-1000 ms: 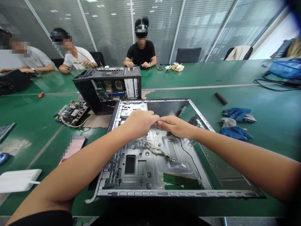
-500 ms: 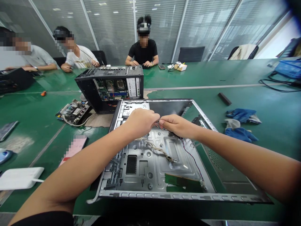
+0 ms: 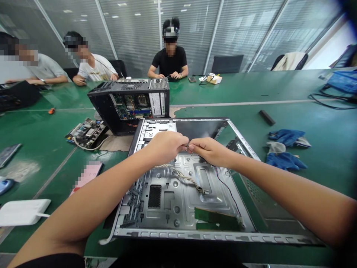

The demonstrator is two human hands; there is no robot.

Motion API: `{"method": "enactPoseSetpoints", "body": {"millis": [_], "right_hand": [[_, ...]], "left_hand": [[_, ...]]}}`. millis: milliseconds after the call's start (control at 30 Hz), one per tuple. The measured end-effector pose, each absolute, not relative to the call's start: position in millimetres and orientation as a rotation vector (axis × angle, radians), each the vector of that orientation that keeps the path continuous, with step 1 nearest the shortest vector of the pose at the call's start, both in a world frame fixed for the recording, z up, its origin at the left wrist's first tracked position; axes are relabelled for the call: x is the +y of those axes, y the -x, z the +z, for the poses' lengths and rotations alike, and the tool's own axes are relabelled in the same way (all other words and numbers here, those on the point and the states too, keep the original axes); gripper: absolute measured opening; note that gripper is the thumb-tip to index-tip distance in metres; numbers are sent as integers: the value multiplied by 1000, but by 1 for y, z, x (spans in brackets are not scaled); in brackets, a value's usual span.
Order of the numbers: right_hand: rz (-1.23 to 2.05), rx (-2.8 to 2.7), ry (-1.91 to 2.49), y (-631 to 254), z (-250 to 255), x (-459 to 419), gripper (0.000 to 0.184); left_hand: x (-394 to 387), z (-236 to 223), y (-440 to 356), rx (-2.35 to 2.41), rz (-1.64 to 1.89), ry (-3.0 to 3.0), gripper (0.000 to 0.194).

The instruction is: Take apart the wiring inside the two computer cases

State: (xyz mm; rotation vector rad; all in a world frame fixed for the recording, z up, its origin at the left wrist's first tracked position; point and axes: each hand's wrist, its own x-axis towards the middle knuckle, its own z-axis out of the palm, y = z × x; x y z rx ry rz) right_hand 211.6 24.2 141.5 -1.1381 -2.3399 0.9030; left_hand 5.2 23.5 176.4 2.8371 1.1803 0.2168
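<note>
An open, nearly empty metal computer case (image 3: 178,201) lies flat on the green table in front of me. My left hand (image 3: 164,147) and my right hand (image 3: 209,150) meet over its upper middle, fingertips pinched together on something small that I cannot make out. A twisted pale cable (image 3: 184,178) runs from under my left hand down across the case floor. A thin red and black wire (image 3: 227,188) trails from under my right hand. A green circuit strip (image 3: 216,217) lies near the case's front edge.
Another black computer case (image 3: 131,104) stands open behind, with a loose circuit board (image 3: 85,133) to its left. Blue gloves (image 3: 284,149) lie at the right, a white box (image 3: 22,212) and a pink card (image 3: 87,175) at the left. Three people sit across the table.
Both hands stay pinched together at the same spot over the case. The view has shifted slightly; nothing else has visibly moved.
</note>
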Motion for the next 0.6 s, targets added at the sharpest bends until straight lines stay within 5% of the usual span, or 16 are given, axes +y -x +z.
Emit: {"method": "enactPoseSetpoints", "body": {"millis": [600], "right_hand": [[769, -2418, 1140, -215, 138, 28, 32]], "left_hand": [[23, 173, -4, 1145, 374, -2798, 13]]}}
